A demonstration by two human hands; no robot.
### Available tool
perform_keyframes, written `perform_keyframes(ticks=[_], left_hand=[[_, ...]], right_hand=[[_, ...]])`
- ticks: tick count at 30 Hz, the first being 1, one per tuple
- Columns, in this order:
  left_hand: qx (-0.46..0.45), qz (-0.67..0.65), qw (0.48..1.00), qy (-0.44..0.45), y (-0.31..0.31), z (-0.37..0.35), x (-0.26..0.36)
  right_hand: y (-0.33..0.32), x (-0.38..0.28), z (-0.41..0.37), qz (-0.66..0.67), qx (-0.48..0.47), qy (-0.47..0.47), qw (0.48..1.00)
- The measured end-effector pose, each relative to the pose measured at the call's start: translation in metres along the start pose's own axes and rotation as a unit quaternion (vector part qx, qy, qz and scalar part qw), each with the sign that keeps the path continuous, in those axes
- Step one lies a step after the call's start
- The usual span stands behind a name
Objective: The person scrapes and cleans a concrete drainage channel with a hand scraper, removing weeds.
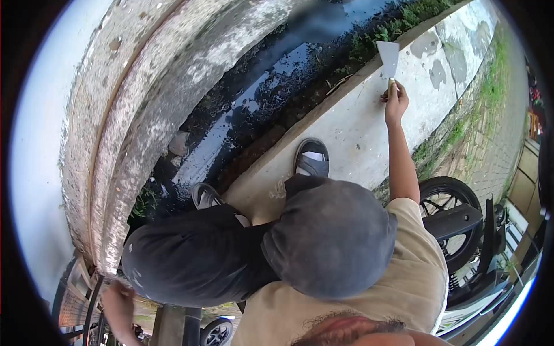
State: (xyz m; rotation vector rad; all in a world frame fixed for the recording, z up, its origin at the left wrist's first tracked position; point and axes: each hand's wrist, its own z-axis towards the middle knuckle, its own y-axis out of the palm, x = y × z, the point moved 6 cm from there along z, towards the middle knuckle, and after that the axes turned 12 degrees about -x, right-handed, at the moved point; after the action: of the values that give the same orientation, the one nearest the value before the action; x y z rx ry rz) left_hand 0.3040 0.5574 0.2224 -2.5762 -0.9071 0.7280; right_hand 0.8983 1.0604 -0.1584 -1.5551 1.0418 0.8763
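My right hand (pixel 396 101) is closed around the handle of a flat scraper (pixel 389 56), whose pale, wide blade points up and away over the edge of a concrete ledge (pixel 360 130). Far down at the lower left, my left hand (pixel 118 303) is near the end of a rough wall (pixel 141 127). Its fingers are blurred, and whatever it may hold cannot be made out. Both my knees are bent in dark trousers, with one sandal (pixel 312 157) on the ledge and the other (pixel 206 196) at its edge.
A ditch with dark, wet mud and water (pixel 231 130) runs between the wall and the ledge. Green weeds (pixel 398 26) grow along its far edge. Behind my right arm stands a motorcycle wheel (pixel 470 199). Grass and paving lie at the right.
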Motion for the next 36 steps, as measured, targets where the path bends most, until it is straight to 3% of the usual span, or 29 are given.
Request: perform_keyframes(ticks=[1,2,3,5,7,9,12,15,16,17,19,21,24,25,27,28,31,34,36], left_hand=[[0.133,0.044,0.989,0.051,-0.036,-0.013,0.005],[0.184,0.104,0.975,0.074,-0.079,-0.028,0.048],[0.166,0.094,0.979,0.071,-0.115,-0.033,0.079],[0.265,0.113,0.928,0.237,-0.169,-0.044,0.199],[0.260,0.140,0.883,0.363,-0.193,-0.032,0.309],[0.278,0.149,0.788,0.529,-0.191,0.002,0.410],[0.114,0.169,0.787,0.582,-0.143,0.085,0.575],[0.034,0.094,0.771,0.629,-0.079,0.179,0.712],[-0.007,0.024,0.804,0.594,-0.064,0.205,0.741],[-0.011,0.037,0.800,0.599,-0.044,0.227,0.759],[-0.063,-0.041,0.864,0.498,-0.019,0.271,0.781],[-0.104,-0.045,0.886,0.450,0.001,0.295,0.788],[-0.197,-0.305,0.770,0.525,0.033,0.320,0.811],[-0.201,-0.301,0.771,0.524,0.036,0.317,0.813],[-0.194,-0.274,0.751,0.569,0.031,0.296,0.820],[-0.089,-0.227,0.785,0.569,0.027,0.293,0.820],[-0.061,-0.258,0.817,0.513,0.019,0.297,0.819],[-0.126,-0.345,0.782,0.504,0.057,0.351,0.838],[-0.092,-0.316,0.787,0.521,0.031,0.317,0.829]], right_hand=[[0.000,0.004,0.006,0.007,0.003,0.004,1.000],[-0.005,0.010,0.013,0.046,0.036,-0.004,0.998],[-0.009,0.012,0.017,0.084,0.068,-0.011,0.994],[-0.003,0.014,0.023,0.130,0.094,0.006,0.987],[-0.003,0.022,0.029,0.132,0.134,0.012,0.982],[-0.002,0.021,0.023,0.138,0.150,-0.008,0.979],[-0.002,0.009,0.018,0.119,0.175,-0.008,0.977],[-0.007,0.009,0.019,0.108,0.187,0.020,0.976],[-0.006,0.012,0.019,0.099,0.184,0.035,0.977],[-0.004,0.014,0.019,0.088,0.176,0.049,0.979],[-0.005,0.018,0.022,0.099,0.189,0.053,0.976],[-0.003,0.015,0.019,0.067,0.178,0.053,0.980],[0.001,0.012,0.020,0.044,0.178,0.066,0.981],[0.001,0.013,0.019,0.037,0.180,0.060,0.981],[0.001,0.015,0.019,0.029,0.185,0.065,0.980],[0.001,0.014,0.019,0.025,0.193,0.063,0.979],[0.004,0.014,0.018,0.019,0.197,0.053,0.979],[0.002,0.012,0.018,0.008,0.201,0.044,0.978],[0.001,0.014,0.017,0.002,0.204,0.045,0.978]])
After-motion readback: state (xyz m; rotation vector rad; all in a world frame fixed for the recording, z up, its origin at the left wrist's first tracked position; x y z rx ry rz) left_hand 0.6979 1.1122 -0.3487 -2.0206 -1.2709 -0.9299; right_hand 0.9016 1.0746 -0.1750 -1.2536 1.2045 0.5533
